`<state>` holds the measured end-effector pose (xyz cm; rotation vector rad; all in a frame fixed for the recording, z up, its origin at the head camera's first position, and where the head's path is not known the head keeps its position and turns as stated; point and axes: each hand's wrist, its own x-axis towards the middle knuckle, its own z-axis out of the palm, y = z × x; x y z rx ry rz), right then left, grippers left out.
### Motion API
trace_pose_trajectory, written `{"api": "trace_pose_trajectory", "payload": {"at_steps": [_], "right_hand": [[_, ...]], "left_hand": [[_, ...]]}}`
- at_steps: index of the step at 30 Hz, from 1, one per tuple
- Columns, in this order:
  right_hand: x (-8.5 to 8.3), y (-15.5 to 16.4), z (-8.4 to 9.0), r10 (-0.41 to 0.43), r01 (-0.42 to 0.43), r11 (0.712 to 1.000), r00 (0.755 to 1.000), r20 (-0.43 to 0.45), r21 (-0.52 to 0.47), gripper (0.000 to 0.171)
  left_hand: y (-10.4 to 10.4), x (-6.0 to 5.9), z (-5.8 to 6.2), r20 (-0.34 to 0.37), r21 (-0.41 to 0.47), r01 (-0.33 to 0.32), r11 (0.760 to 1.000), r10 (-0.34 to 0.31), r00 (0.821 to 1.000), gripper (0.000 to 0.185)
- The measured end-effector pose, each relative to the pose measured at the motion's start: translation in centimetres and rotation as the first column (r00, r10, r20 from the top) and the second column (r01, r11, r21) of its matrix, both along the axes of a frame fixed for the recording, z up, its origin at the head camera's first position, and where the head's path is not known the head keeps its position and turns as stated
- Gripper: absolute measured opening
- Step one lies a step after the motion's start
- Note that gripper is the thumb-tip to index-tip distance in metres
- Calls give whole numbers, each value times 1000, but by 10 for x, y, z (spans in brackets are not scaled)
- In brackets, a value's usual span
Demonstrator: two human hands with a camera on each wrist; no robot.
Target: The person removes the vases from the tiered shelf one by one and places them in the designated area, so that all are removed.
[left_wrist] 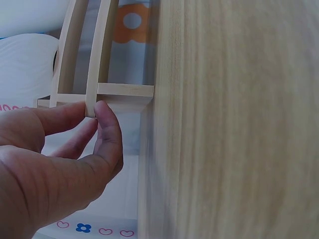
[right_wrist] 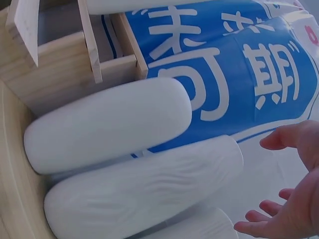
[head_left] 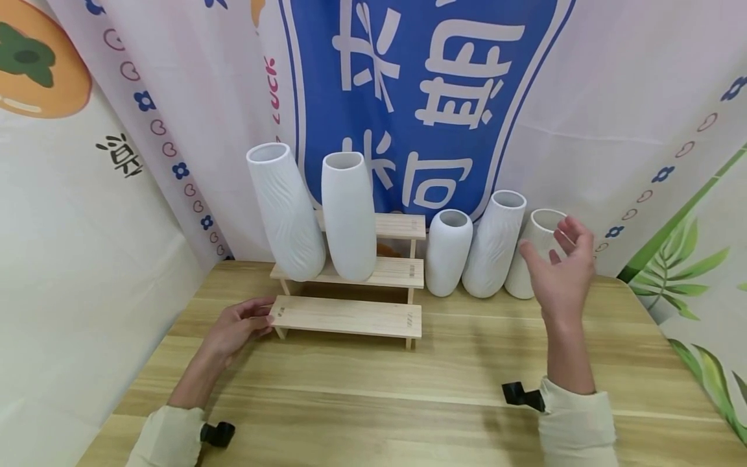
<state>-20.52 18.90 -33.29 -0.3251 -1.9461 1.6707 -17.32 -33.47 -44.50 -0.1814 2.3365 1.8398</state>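
Observation:
A three-step wooden shelf [head_left: 350, 316] stands on the table. Two tall white vases [head_left: 288, 214] [head_left: 349, 217] stand on its middle step. My left hand [head_left: 239, 326] pinches the left end of the lowest step; the left wrist view shows the thumb and fingers [left_wrist: 107, 134] on the shelf's edge [left_wrist: 94, 107]. Three white vases stand on the table right of the shelf: a smooth one [head_left: 447, 251] [right_wrist: 107, 124], a ribbed one [head_left: 493, 243] [right_wrist: 144, 191] and a shorter one [head_left: 537, 250]. My right hand [head_left: 561, 269] [right_wrist: 294, 189] hovers open just in front of the shorter vase, touching nothing.
The wooden table [head_left: 408, 395] has its front area bare. A printed cloth backdrop [head_left: 443, 97] hangs close behind the vases and wraps both sides. The table's right edge [head_left: 683, 363] lies near the shorter vase.

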Motion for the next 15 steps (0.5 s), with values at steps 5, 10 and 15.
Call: {"api": "trace_pose_trajectory", "payload": {"at_steps": [5, 10, 15], "right_hand": [[0, -19, 1, 35, -35, 999, 999, -10, -4, 78], [-2, -37, 0, 68, -68, 998, 998, 5, -2, 78], [-4, -54, -3, 107, -106, 994, 994, 18, -8, 79]], "left_hand": [[1, 0, 1, 2, -4, -1, 1000, 1, 1000, 57], [0, 0, 1, 6, 4, -8, 1000, 8, 1000, 57], [0, 0, 1, 9, 4, -9, 1000, 9, 1000, 57]]}}
